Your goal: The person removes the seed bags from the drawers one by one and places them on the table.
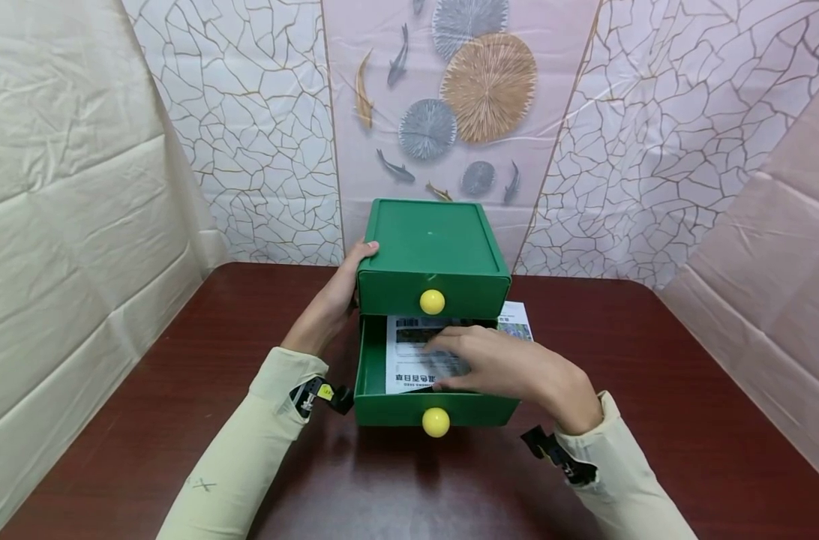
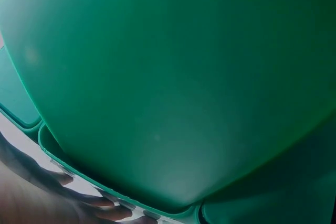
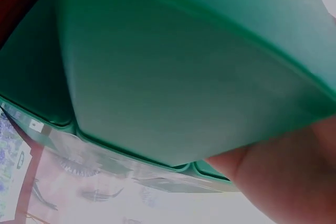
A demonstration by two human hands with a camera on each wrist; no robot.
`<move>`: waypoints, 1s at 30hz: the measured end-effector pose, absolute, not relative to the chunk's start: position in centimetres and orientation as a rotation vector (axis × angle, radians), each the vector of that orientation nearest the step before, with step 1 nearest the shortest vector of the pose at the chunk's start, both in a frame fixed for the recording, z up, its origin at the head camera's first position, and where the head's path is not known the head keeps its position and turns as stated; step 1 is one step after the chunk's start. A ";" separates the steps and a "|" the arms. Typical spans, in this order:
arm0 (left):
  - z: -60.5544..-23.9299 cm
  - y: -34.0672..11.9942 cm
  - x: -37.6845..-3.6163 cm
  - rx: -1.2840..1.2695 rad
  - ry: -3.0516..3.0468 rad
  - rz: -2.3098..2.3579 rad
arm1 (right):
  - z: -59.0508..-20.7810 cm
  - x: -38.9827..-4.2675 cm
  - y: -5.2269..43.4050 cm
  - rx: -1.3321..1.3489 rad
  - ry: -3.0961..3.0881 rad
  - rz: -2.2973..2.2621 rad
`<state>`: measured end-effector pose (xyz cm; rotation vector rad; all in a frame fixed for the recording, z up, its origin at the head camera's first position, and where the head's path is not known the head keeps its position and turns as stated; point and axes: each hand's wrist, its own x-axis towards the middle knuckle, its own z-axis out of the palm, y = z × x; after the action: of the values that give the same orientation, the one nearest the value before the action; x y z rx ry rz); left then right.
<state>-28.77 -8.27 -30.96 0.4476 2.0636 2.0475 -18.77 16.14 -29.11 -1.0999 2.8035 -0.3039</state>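
green plastic drawer box, lower drawer open with a printed sheet inside

a small cabinet (image 1: pixel 431 251) of smooth green plastic stands on a dark reddish-brown wooden table (image 1: pixel 652 420) with a glossy, faintly grained top. the cabinet is boxy with rounded corners and a shallow recessed lid panel, and it has 2 drawers stacked one over the other. each drawer front carries 1 round yellow knob: the upper knob (image 1: pixel 432 301) sits on the closed top drawer, the lower knob (image 1: pixel 436 422) on the bottom drawer (image 1: pixel 369 375), which is pulled out toward the person.

inside the open drawer lies a flat white printed sheet (image 1: pixel 409 360) with dark blocks and lines of text; its far right corner sticks out past the drawer's right wall, under the cabinet edge.

the left hand (image 1: pixel 345 289) holds the cabinet's left side, thumb hooked over the top edge and fingers wrapped round the side wall. the right hand (image 1: pixel 504 364) lies over the sheet in the drawer, fingers stretched out nearly straight and pressing flat on the paper, not curled round anything. both arms wear pale cream sleeves with black wrist straps.

both wrist views are filled with smooth green plastic seen up close, with part of a hand at the lower edge.

behind the table hang a crackle-patterned wall covering with round fan shapes and small fish, and creased pale sheeting at both sides.
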 end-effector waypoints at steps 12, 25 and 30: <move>-30.8 -8.2 -28.7 0.426 2.065 2.038 | -27.9 -17.5 16.4 -1.047 2.905 -0.262; -31.0 -8.4 -28.8 0.439 2.073 2.029 | -27.2 -16.8 16.5 -1.077 3.054 -0.280; -31.0 -8.4 -28.9 0.454 2.063 2.036 | -27.2 -16.7 16.4 -1.137 3.094 -0.301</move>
<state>-28.86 -8.38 -31.04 0.4541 2.0632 2.0356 -16.66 16.40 -27.19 -1.1369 3.0941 -0.3005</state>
